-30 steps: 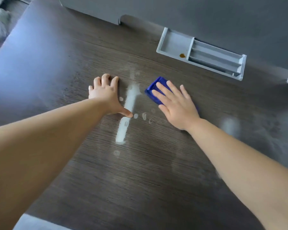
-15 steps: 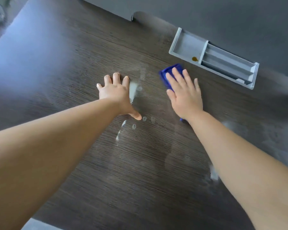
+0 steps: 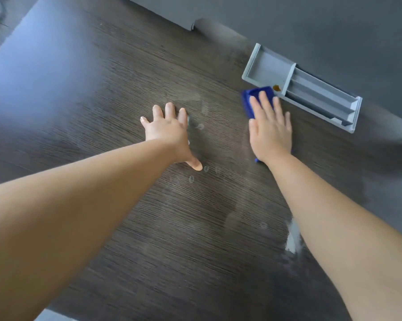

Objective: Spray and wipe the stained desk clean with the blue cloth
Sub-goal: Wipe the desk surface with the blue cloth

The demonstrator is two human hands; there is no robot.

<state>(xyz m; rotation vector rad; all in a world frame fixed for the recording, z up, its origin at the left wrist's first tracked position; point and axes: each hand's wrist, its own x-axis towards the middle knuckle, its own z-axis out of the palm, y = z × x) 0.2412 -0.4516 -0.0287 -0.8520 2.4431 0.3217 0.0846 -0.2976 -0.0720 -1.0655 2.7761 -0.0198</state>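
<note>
My right hand (image 3: 270,130) lies flat, fingers straight, on the folded blue cloth (image 3: 249,104) and presses it onto the dark wood-grain desk (image 3: 102,93). Most of the cloth is hidden under the palm; its far end sticks out past the fingertips, close to the grey tray. My left hand (image 3: 168,130) rests flat on the desk with fingers spread, holding nothing. Small wet droplets (image 3: 192,179) and faint smears sit between the hands. A whitish wet patch (image 3: 293,237) shows beside my right forearm.
A grey plastic organiser tray (image 3: 311,89) with a small brown spot lies at the back right, against the grey wall panel (image 3: 311,24). The desk's left edge (image 3: 12,42) drops off toward the floor.
My right hand has pushed the cloth away from me, up toward the tray. The long white streak between the hands is gone, leaving droplets. My left hand stays planted.
</note>
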